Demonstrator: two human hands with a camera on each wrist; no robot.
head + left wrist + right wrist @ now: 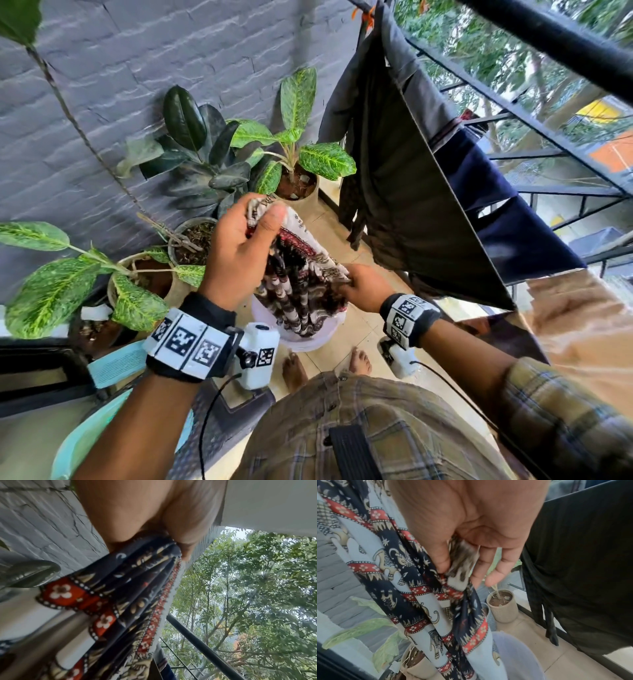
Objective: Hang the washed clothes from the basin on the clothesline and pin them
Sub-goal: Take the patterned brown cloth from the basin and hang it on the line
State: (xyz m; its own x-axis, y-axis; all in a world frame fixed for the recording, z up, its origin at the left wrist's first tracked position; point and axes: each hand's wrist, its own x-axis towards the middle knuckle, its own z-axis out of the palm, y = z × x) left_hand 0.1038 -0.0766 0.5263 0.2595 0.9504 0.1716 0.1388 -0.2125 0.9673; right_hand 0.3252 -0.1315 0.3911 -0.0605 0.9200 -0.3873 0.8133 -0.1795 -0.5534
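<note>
Grey textured brick wall [113, 68] behind, pale glossy floor tiles [346, 236] beneath, black metal railing [534, 113] beside the basin, with a dark grey garment [404, 164] pegged up and draping in flat matte folds. Round pale plastic basin [308, 339] on the tiles, leafy potted plants [291, 150] just beyond it. Above the basin, a thin elephant-print cloth [301, 284] with red floral bands, bunched in soft pleats, gripped at its top by the left hand [239, 250] and pinched lower at an edge by the right hand [363, 287].
</note>
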